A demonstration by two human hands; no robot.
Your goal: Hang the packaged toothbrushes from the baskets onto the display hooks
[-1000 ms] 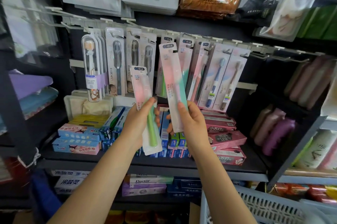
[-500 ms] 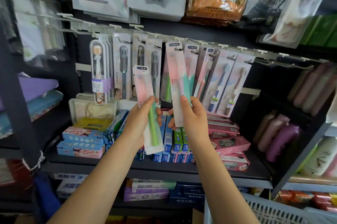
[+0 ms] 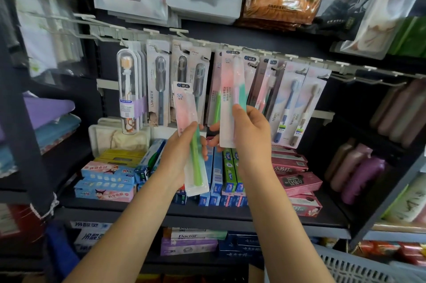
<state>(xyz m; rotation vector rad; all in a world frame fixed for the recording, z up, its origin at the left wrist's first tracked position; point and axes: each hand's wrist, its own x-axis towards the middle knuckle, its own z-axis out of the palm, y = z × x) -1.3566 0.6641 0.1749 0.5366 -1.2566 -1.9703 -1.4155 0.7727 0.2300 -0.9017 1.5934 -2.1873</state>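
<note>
Right-hand pack [image 3: 232,98]: pink/teal toothbrush, held upright, top edge level with the hook rail [image 3: 265,53], overlapping the packs already hung there. Can't tell if its hang hole is on a hook yet; the top is lost against identical packs behind it. Right hand [image 3: 251,135] pinches the lower part of it, thumb on the front face, fingers behind.

Left-hand pack [image 3: 191,137]: pink/green toothbrush, lower and to the left of the right hand, tilted slightly, well below the rail. Left hand [image 3: 184,156] grips it around the middle. Looks like it's waiting its turn.

Step in hand, my read: seat the right pack on the hook holding the matching pink/teal ones.
- keep the card square to the hook so the hole lines up
- low grip gives little control of the top; sliding the pinch higher would help
- push back fully, then let go, or it slides off the tip
- keep the left pack clear of the hung row [image 3: 297,103]

Below both hands: shelf [image 3: 230,212] with toothpaste boxes [image 3: 108,181]. Basket [image 3: 359,266] sits low, right of the right forearm.
</note>
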